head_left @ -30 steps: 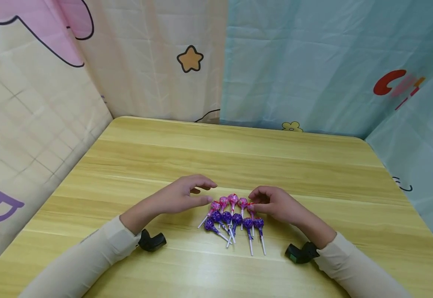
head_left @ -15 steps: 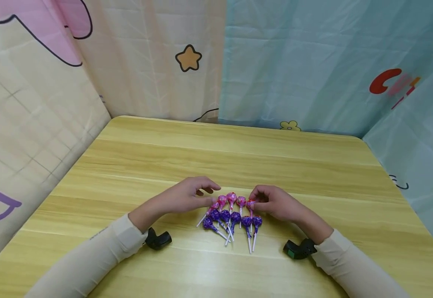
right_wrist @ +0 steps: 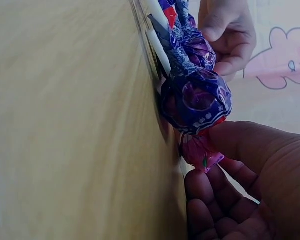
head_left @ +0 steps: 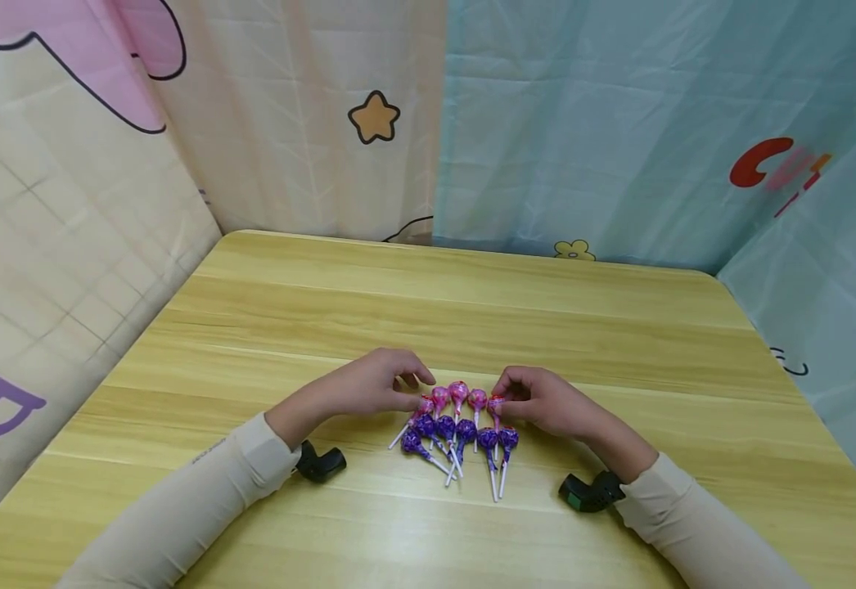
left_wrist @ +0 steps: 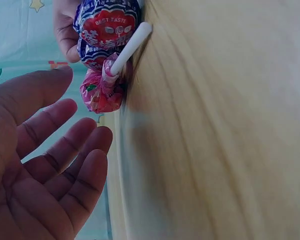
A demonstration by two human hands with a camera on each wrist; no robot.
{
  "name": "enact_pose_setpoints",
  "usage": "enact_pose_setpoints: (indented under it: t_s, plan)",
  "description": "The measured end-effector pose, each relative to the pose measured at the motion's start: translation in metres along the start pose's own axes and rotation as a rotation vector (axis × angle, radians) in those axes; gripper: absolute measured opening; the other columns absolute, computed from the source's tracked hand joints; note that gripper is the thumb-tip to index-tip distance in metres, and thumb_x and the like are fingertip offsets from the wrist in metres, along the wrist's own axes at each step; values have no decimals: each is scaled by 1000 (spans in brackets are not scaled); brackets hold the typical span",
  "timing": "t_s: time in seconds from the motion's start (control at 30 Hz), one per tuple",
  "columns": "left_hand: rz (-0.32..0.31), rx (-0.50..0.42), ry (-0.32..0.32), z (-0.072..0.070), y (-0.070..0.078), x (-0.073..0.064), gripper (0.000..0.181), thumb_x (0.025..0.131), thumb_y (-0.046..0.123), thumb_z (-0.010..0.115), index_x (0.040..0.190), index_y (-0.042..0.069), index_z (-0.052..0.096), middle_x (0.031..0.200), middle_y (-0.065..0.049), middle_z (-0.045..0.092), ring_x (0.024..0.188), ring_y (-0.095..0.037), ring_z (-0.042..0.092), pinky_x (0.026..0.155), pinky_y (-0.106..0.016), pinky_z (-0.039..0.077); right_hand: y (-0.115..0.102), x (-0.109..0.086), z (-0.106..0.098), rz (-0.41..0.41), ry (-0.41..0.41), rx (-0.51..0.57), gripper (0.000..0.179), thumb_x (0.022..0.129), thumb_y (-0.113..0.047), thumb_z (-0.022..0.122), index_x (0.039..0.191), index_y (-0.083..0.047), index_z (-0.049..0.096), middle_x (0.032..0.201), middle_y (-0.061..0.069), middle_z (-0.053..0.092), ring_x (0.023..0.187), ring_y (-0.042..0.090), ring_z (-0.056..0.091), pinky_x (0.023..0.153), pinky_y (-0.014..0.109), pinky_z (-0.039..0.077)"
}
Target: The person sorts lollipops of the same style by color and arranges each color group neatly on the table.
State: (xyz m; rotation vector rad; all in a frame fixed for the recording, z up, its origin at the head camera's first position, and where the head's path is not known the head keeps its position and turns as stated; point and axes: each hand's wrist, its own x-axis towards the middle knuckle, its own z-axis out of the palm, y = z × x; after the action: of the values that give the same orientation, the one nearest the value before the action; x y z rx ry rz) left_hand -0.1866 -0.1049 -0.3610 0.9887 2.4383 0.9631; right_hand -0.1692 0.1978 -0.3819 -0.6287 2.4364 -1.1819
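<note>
Pink-wrapped lollipops (head_left: 458, 391) form an arched row on the table, with purple-wrapped lollipops (head_left: 466, 431) in front, their white sticks toward me and some crossing. My right hand (head_left: 546, 401) pinches the rightmost pink lollipop (right_wrist: 197, 151) by its head between thumb and fingers; a purple lollipop (right_wrist: 197, 100) partly covers it in the right wrist view. At the left end, my left hand (head_left: 372, 384) hovers with loosely bent fingers beside the leftmost pink lollipop (left_wrist: 102, 92). The left wrist view shows a gap between those fingers (left_wrist: 90, 175) and the candy.
The wood-grain table (head_left: 428, 311) has rounded back corners. Patterned curtains (head_left: 583, 123) hang behind it and along both sides. A black wrist camera (head_left: 321, 462) sits below the left wrist, and another black camera (head_left: 590, 492) below the right one.
My left hand has moved right, closer to the leftmost pink lollipop. The rightmost purple lollipop's stick has swung left, nearer its neighbour. My right hand has stayed nearly in place.
</note>
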Motion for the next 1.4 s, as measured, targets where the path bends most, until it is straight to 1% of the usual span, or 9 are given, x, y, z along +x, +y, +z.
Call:
enact_pose_setpoints:
  t_s: [0.13,0.3,0.47,0.77,0.93,1.03,1.2,1.4]
  plan:
    - [-19,-14,-22,1,-1,2,24,94,18,71,117,10,68,111,1,65,99,-12,63,85,-27,52,1,0,-1,-3,-3,12,4,96,-10,67,99,-9,64,90,3,64,79,20,56,65,28,48]
    - [-13,-29,-39,3,-4,4,17,94,16,71,111,12,70,102,6,65,92,-9,63,82,-27,53,1,0,-2,-6,-3,25,4,96,-10,67,98,-8,64,89,3,63,77,20,55,62,28,47]
    - [-15,-25,-38,6,-8,6,14,94,17,71,108,15,71,97,9,63,88,-9,61,79,-28,53,1,0,-3,-2,-4,31,4,96,-9,66,98,-8,64,89,4,63,77,20,55,62,27,47]
    - [-36,-77,-52,7,-8,5,11,94,16,71,104,16,72,88,9,66,82,-11,63,75,-30,54,2,0,-1,-13,-1,31,4,96,-8,66,99,-7,64,90,3,64,79,20,56,65,28,49]
    - [-25,-86,-53,5,-9,6,10,93,16,72,103,15,71,87,8,67,82,-10,64,76,-29,54,3,-1,-1,-15,2,37,4,96,-7,65,99,-7,64,90,4,63,80,21,56,65,28,49]
    - [-27,-76,-47,3,-11,7,9,93,18,72,102,16,72,87,8,67,82,-10,64,76,-29,54,3,-1,0,-14,3,44,4,96,-7,65,99,-7,64,90,4,63,79,21,56,64,28,49]
    - [-54,-61,-19,-2,-13,8,10,94,22,71,103,18,71,92,9,68,87,-10,64,79,-29,53,3,-1,0,-11,5,41,3,96,-8,66,99,-8,64,89,4,63,79,21,56,64,28,48]
    - [-62,-92,27,-8,-17,14,13,95,24,70,106,18,71,100,8,68,95,-10,65,84,-31,53,3,-1,0,0,7,36,4,96,-9,66,98,-8,64,89,4,63,78,21,55,63,28,48]
